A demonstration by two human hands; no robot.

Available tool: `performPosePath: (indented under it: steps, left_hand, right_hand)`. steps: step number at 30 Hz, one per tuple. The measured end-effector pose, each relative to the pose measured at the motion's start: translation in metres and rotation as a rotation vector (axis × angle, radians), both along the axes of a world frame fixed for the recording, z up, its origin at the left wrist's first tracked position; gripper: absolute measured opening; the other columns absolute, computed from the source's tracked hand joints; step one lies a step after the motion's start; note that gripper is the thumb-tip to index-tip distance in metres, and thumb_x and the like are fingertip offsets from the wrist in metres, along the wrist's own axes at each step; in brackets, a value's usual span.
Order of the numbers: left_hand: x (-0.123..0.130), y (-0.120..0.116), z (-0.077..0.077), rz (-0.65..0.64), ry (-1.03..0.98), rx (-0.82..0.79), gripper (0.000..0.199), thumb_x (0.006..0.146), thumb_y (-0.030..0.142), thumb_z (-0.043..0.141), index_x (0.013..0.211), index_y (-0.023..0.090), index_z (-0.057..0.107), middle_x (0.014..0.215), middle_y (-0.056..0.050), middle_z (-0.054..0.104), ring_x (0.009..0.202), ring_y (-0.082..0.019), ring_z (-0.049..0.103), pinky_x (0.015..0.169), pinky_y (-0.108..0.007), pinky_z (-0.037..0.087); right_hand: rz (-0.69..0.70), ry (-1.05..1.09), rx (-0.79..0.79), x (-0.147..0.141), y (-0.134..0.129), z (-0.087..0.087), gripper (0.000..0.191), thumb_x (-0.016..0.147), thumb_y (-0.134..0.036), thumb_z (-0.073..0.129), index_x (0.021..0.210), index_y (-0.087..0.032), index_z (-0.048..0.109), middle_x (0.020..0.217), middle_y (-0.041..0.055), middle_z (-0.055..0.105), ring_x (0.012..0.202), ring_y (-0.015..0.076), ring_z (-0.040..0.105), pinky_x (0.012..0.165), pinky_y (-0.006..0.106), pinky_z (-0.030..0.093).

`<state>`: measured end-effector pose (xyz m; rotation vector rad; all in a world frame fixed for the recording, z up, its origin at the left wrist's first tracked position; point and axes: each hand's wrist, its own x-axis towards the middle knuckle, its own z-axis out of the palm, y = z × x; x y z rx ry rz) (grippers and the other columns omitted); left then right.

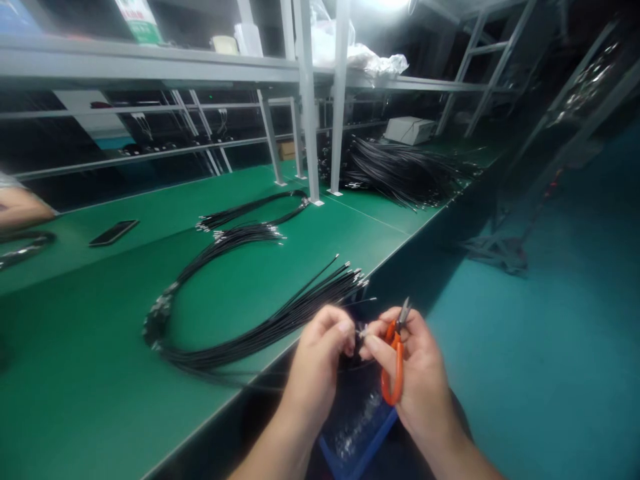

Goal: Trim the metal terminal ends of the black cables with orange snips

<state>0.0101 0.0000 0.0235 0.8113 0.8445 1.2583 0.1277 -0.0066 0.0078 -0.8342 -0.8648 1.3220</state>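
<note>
Closest were two bare arms, with the left hand point(320, 347) and the right hand point(420, 357) just off the near edge of the green surface point(110, 380). The left hand was curled, its finger and thumb pinching a small bit point(361, 333), dark and pale, too blurry to name. The right hand pinched at that same bit and also held orange scissors point(400, 363), blades pointing up. Under the hands was a blue bin point(327, 453) with shiny scraps point(357, 430) in it.

On the surface, a bunch of black cables point(240, 343) bent round like a big C, its metal tips near the front edge. A second bunch point(250, 205) lay behind it. A big pile of cables point(400, 167) sat toward the far right end, by a white box point(409, 130). A phone point(114, 233) lay near the back edge, and another person's arm point(23, 208) rested at the left. On the shelf point(150, 63) above stood a white and green pack point(139, 21); its red writing was too fuzzy to read.
</note>
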Motion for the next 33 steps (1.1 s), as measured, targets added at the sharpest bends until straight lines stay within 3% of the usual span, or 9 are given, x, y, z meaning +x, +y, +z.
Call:
performPosePath:
  steps: [2,10,13,15,17,22,25,30,33]
  left_hand:
    - [0.0,-0.002,0.0,0.03,0.054,0.017,0.016,0.084,0.022,0.055,0.07,0.016,0.053,0.065,0.002,0.047,0.062,-0.01,0.043,0.062,-0.024,0.036]
    - [-0.004,0.0,-0.002,-0.095,0.099,0.096,0.011,0.083,0.019,0.057,0.073,0.017,0.052,0.072,0.002,0.049,0.063,-0.01,0.045,0.063,-0.023,0.039]
    - [-0.011,-0.002,-0.003,0.09,0.46,0.249,0.006,0.087,0.017,0.051,0.085,0.019,0.057,0.085,-0.001,0.055,0.072,-0.012,0.051,0.069,-0.025,0.043]
    - [-0.014,-0.004,-0.001,0.235,0.768,0.461,0.018,0.086,0.013,0.05,0.099,0.021,0.059,0.1,-0.004,0.056,0.082,-0.014,0.054,0.075,-0.026,0.045]
    - [-0.016,-0.006,0.002,0.282,1.031,0.694,0.03,0.085,0.008,0.05,0.11,0.023,0.058,0.112,-0.007,0.054,0.09,-0.016,0.056,0.078,-0.027,0.046]
    - [-0.016,-0.005,0.001,0.329,1.276,0.961,0.023,0.084,0.007,0.053,0.096,0.022,0.065,0.106,-0.009,0.06,0.082,-0.016,0.06,0.07,-0.027,0.048]
    - [-0.019,-0.005,0.0,0.356,1.288,0.853,0.017,0.084,0.009,0.052,0.087,0.019,0.065,0.103,-0.009,0.063,0.088,-0.019,0.061,0.073,-0.028,0.047]
    - [-0.017,-0.006,0.004,-0.012,0.848,0.382,0.008,0.085,0.019,0.055,0.088,0.019,0.062,0.084,-0.002,0.065,0.077,-0.015,0.059,0.069,-0.024,0.046]
    - [-0.011,-0.006,0.002,-0.041,0.648,0.209,0.01,0.08,0.023,0.062,0.073,0.017,0.059,0.068,0.002,0.059,0.063,-0.012,0.053,0.059,-0.021,0.042]
  right_hand:
    - [-0.006,-0.007,-0.002,-0.001,0.0,0.0,0.026,0.076,-0.017,0.072,0.091,-0.026,0.053,0.073,-0.0076,0.064,0.063,0.0079,0.061,0.064,0.018,0.051]
    - [-0.018,-0.011,0.001,-0.002,-0.001,0.004,0.026,0.075,-0.018,0.073,0.089,-0.025,0.052,0.07,-0.008,0.063,0.061,0.0074,0.061,0.063,0.017,0.051]
    - [-0.033,-0.05,-0.016,0.0,-0.001,0.003,0.026,0.076,-0.019,0.072,0.091,-0.026,0.052,0.072,-0.0081,0.063,0.062,0.0078,0.062,0.064,0.017,0.051]
    - [-0.043,-0.061,-0.025,0.0,-0.001,0.003,0.026,0.075,-0.019,0.073,0.09,-0.026,0.052,0.072,-0.008,0.063,0.062,0.0078,0.062,0.064,0.018,0.052]
    - [-0.052,-0.058,-0.023,0.0,-0.001,0.005,0.026,0.074,-0.02,0.073,0.089,-0.025,0.053,0.072,-0.0075,0.063,0.063,0.0076,0.061,0.064,0.017,0.052]
    - [-0.073,-0.049,-0.021,-0.003,-0.001,0.008,0.025,0.074,-0.021,0.074,0.088,-0.024,0.053,0.071,-0.0064,0.062,0.06,0.007,0.058,0.061,0.017,0.051]
    - [-0.115,-0.08,-0.011,-0.003,-0.001,0.009,0.025,0.074,-0.021,0.073,0.088,-0.024,0.053,0.07,-0.0066,0.063,0.06,0.0079,0.059,0.061,0.018,0.051]
    - [-0.173,-0.135,0.027,-0.004,-0.001,0.011,0.024,0.074,-0.019,0.072,0.087,-0.025,0.054,0.069,-0.0071,0.063,0.062,0.0073,0.059,0.059,0.015,0.048]
    - [-0.15,-0.129,0.034,-0.003,0.0,0.01,0.022,0.075,-0.02,0.072,0.087,-0.025,0.055,0.07,-0.0068,0.063,0.063,0.0076,0.06,0.06,0.015,0.049]
